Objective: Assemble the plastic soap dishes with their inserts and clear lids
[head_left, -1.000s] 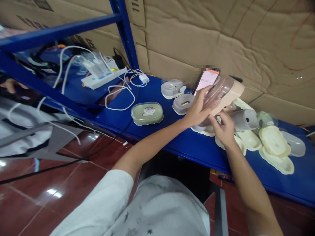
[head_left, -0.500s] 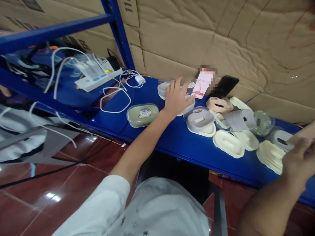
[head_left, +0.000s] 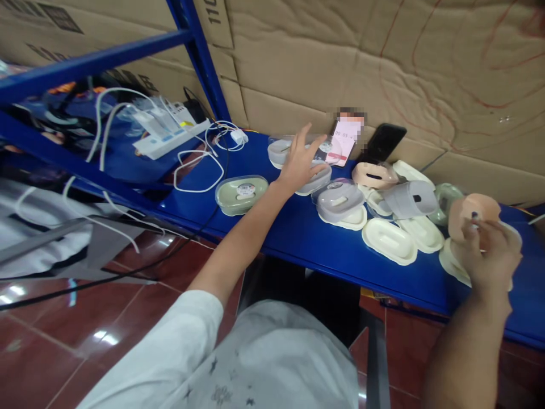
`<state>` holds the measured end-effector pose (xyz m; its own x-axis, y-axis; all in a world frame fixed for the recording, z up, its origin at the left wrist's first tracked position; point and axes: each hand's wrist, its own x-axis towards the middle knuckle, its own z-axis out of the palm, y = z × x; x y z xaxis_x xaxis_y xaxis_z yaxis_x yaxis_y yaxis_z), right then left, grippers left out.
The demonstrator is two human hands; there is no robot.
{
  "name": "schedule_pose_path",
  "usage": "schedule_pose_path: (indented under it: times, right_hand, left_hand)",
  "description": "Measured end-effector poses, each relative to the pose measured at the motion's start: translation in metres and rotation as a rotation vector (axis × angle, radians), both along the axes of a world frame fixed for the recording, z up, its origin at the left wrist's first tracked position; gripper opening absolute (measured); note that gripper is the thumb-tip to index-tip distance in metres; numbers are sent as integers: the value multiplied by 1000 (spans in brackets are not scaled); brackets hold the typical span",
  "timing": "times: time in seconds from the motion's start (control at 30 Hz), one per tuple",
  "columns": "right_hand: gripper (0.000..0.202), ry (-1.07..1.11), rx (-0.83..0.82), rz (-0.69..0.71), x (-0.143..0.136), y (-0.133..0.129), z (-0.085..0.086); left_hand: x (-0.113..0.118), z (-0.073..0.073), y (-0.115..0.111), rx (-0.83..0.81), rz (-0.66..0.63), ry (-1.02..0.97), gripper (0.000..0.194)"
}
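My right hand (head_left: 489,255) grips a peach rounded box (head_left: 470,209) with a slot in its top, fingers at the slot. It is over a stack of cream oval trays (head_left: 452,267) at the right. My left hand (head_left: 301,162) is spread, its fingers over a grey oval box (head_left: 279,152) under clear plastic; whether it touches is unclear. Another grey box (head_left: 315,180) lies just below that hand. To its left sits a green oval box (head_left: 242,196) with a clear cover and a white label. A covered grey box (head_left: 340,199) rests on a cream tray to its right.
Cream oval trays (head_left: 389,241), a tilted grey box (head_left: 409,200) and a covered peach box (head_left: 374,176) crowd the blue table (head_left: 289,238). A lit phone (head_left: 344,139) and a dark phone (head_left: 385,142) lean at the cardboard. A power strip (head_left: 170,142) with white cables is left.
My right hand has come in from the right edge, bringing the peach box over the trays. My left hand stays over the grey box, fingers more raised and spread. The view has shifted slightly.
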<state>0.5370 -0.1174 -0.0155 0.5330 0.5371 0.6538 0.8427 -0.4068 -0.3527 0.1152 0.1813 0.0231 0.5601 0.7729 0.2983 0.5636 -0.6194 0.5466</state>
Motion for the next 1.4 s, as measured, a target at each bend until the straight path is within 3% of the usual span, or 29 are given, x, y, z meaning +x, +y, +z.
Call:
schedule_pose_path:
  times: [0.1, 0.23, 0.33, 0.43, 0.5, 0.6, 0.7, 0.8, 0.9, 1.03, 1.1, 1.2, 1.23, 1.33, 1.4]
  right_hand:
    - [21, 28, -55, 161, -10, -2, 0]
    - [38, -44, -1, 241, -14, 2, 1]
    - [54, -211, 118, 160, -11, 0, 2]
    - [62, -268, 198, 18, -19, -17, -2]
    - [60, -222, 200, -67, -30, -35, -9]
    - [54, -100, 168, -126, -45, -59, -21]
    - [53, -12, 182, -109, -47, -65, -28]
    - [55, -27, 176, -36, -42, -59, -30]
    - [57, -150, 202, -42, -38, -57, -33]
    - [60, -235, 213, -63, -46, -63, -32]
    - [56, -268, 247, -66, -68, -61, -27]
    - [46, -273, 375, 1, -134, -43, -18]
    - [48, -218, 324, 104, -164, -33, -15]
    - [60, -167, -78, 689, -254, 5, -10]
    - [69, -146, -243, 910, -299, 33, -7]
  left_hand:
    - [1, -8, 1, -1, -83, 25, 98]
    - [5, -24, 6, 40, -130, -61, 97]
    - [9, -29, 8, 67, -161, -100, 82]
    - [4, -14, -6, 113, -134, -44, 62]
    - [-16, 1, -24, 158, -114, 3, 52]
    - [-71, 15, -56, 216, -51, 31, 47]
    - [-136, 8, -76, 166, 171, 167, 61]
    - [-176, -7, -80, 62, 312, 296, 72]
    - [-181, -16, -86, 38, 269, 337, 75]
    - [-157, -15, -107, 46, 100, 378, 87]
    - [-144, -15, -116, 49, 50, 377, 88]
    - [-129, -16, -122, 59, 33, 336, 86]
    - [-125, -17, -123, 60, 36, 316, 86]
    - [-117, -15, -122, 37, 46, 238, 82]
    - [-114, -12, -119, -28, 50, 183, 75]
